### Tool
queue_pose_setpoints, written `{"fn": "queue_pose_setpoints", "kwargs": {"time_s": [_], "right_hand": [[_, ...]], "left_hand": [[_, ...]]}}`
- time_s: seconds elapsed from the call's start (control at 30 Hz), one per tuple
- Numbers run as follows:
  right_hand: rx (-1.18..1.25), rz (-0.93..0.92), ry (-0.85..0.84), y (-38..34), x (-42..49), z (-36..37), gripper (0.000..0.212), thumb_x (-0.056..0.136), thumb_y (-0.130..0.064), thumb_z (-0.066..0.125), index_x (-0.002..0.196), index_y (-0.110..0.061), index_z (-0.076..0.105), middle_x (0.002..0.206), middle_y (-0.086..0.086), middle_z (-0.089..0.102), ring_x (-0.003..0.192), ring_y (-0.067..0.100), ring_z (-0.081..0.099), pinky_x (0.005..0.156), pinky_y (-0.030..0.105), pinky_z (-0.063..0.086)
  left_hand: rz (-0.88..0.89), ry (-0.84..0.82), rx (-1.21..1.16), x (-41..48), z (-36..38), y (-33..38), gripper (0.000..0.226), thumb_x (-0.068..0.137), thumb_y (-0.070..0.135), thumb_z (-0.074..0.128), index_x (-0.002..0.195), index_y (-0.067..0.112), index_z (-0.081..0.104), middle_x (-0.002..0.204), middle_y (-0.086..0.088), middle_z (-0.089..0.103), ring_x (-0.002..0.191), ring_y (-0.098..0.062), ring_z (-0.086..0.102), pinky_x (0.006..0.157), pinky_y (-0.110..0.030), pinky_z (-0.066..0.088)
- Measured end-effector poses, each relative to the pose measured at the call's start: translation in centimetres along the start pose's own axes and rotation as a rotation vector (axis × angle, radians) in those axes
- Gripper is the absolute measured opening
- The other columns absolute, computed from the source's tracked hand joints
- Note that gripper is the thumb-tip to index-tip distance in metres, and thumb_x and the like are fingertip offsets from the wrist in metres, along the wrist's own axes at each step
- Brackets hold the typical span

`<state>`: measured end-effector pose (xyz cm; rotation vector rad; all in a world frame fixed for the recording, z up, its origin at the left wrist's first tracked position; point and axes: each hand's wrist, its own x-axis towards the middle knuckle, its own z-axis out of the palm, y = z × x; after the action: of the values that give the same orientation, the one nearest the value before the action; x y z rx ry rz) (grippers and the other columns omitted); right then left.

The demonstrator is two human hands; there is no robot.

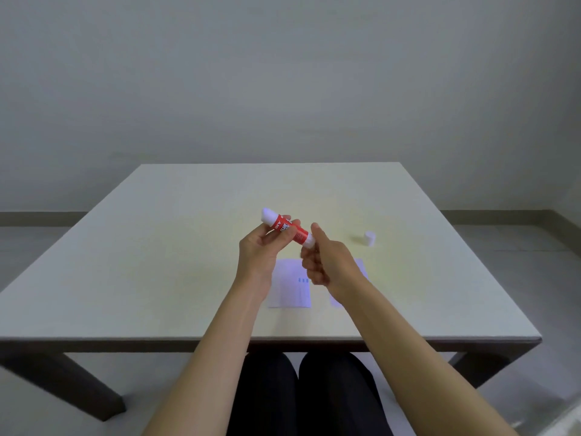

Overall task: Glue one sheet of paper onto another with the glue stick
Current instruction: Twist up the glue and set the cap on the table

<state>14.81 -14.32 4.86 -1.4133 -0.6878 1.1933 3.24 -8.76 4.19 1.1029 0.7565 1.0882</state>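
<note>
Both hands gripped the red-and-white plastic glue stick [287, 228] above two white paper sheets [290, 287], left hand [262, 247] steadying its barrel, right hand [320, 259] pinching its base, probably to twist glue out, small white cap [369, 238] parked right.

From my feed, a bare, plain room, office or home I cannot tell: a pale square desk [188, 247] on dark legs [78, 385] stands against an unadorned grey wall [283, 73], with a low skirting strip [496, 214] meeting a light floor [28, 247].
</note>
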Motion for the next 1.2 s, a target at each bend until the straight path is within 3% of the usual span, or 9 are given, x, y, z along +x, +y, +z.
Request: {"fn": "queue_pose_setpoints", "kwargs": {"time_s": [0.07, 0.13, 0.37, 0.5, 0.57, 0.73, 0.9, 1.1, 1.2], "right_hand": [[0.07, -0.16, -0.076, 0.1, -0.1, -0.6, 0.023, 0.095, -0.027, 0.056, 0.099, -0.005, 0.064, 0.064, 0.007, 0.061, 0.045, 0.016, 0.054, 0.045, 0.022, 0.045], [0.165, -0.259, -0.139, 0.2, -0.2, -1.1, 0.025, 0.092, -0.01, 0.059, 0.115, 0.0, 0.058, 0.072, 0.01, 0.065, 0.053, 0.018, 0.06, 0.053, 0.024, 0.052], [0.148, 0.147, -0.056, -0.8, -0.2, -0.6, 0.044, 0.094, -0.043, 0.047, 0.065, -0.011, 0.056, 0.045, -0.001, 0.042, 0.033, 0.012, 0.032, 0.032, 0.017, 0.024], [0.067, -0.212, -0.111, -0.6, -0.3, -1.1, 0.019, 0.094, -0.022, 0.057, 0.106, -0.007, 0.06, 0.074, 0.008, 0.06, 0.048, 0.015, 0.054, 0.045, 0.022, 0.042], [0.087, -0.229, -0.141, -0.5, -0.3, -1.3, 0.014, 0.095, -0.017, 0.055, 0.099, -0.005, 0.06, 0.071, 0.007, 0.056, 0.044, 0.013, 0.05, 0.041, 0.02, 0.038], [0.074, 0.099, -0.069, -0.8, -0.1, -1.2, 0.051, 0.094, -0.05, 0.046, 0.063, -0.01, 0.052, 0.05, -0.002, 0.034, 0.033, 0.009, 0.024, 0.031, 0.018, 0.019], [0.038, -0.238, -0.137, -0.4, -0.3, -2.0, 0.023, 0.092, -0.024, 0.06, 0.107, -0.007, 0.061, 0.068, 0.004, 0.059, 0.046, 0.014, 0.051, 0.041, 0.02, 0.037], [-0.041, -0.003, -0.062, -1.1, 0.1, -1.3, 0.05, 0.094, -0.051, 0.044, 0.068, -0.01, 0.056, 0.044, -0.004, 0.04, 0.035, 0.01, 0.026, 0.033, 0.017, 0.019], [-0.065, -0.202, -0.063, -0.6, 0.0, -1.4, 0.029, 0.093, -0.039, 0.054, 0.092, -0.011, 0.064, 0.059, 0.001, 0.054, 0.037, 0.011, 0.034, 0.038, 0.017, 0.026]], "left_hand": [[0.005, 0.038, -0.019, 0.2, -0.1, 0.0, 0.009, 0.078, 0.015, 0.073, 0.084, 0.022, 0.074, 0.098, 0.004, 0.076, 0.11, -0.014, 0.065, 0.109, -0.039, 0.037], [0.011, 0.042, -0.046, 0.3, -0.1, 0.1, 0.01, 0.079, 0.015, 0.072, 0.087, 0.021, 0.073, 0.097, 0.004, 0.076, 0.106, -0.013, 0.066, 0.108, -0.038, 0.039], [0.032, -0.047, -0.01, 0.2, 0.4, 0.1, 0.011, 0.079, 0.014, 0.072, 0.084, 0.023, 0.074, 0.098, 0.003, 0.076, 0.105, -0.011, 0.067, 0.099, -0.03, 0.041], [0.05, -0.006, -0.014, 0.5, 0.2, 0.3, 0.01, 0.079, 0.015, 0.072, 0.081, 0.024, 0.075, 0.098, 0.004, 0.076, 0.106, -0.014, 0.067, 0.1, -0.031, 0.04], [0.044, -0.019, -0.02, 0.5, 0.1, 0.2, 0.011, 0.079, 0.015, 0.071, 0.081, 0.025, 0.076, 0.099, 0.003, 0.076, 0.109, -0.015, 0.065, 0.1, -0.031, 0.04], [0.057, -0.094, 0.019, 0.2, 0.3, -0.1, 0.014, 0.08, 0.014, 0.07, 0.092, 0.022, 0.071, 0.099, 0.005, 0.076, 0.1, -0.006, 0.068, 0.08, -0.014, 0.045], [0.067, -0.031, -0.004, 0.4, 0.2, 0.3, 0.01, 0.079, 0.016, 0.071, 0.083, 0.025, 0.074, 0.097, 0.006, 0.076, 0.1, -0.007, 0.068, 0.089, -0.023, 0.042], [0.043, -0.058, -0.038, 0.3, 0.3, -0.1, 0.012, 0.079, 0.016, 0.071, 0.084, 0.026, 0.075, 0.099, 0.005, 0.076, 0.104, -0.007, 0.066, 0.091, -0.022, 0.041], [0.05, -0.048, -0.056, 0.3, 0.3, -0.2, 0.012, 0.079, 0.015, 0.072, 0.084, 0.025, 0.075, 0.099, 0.004, 0.076, 0.104, -0.009, 0.067, 0.094, -0.026, 0.041]]}}
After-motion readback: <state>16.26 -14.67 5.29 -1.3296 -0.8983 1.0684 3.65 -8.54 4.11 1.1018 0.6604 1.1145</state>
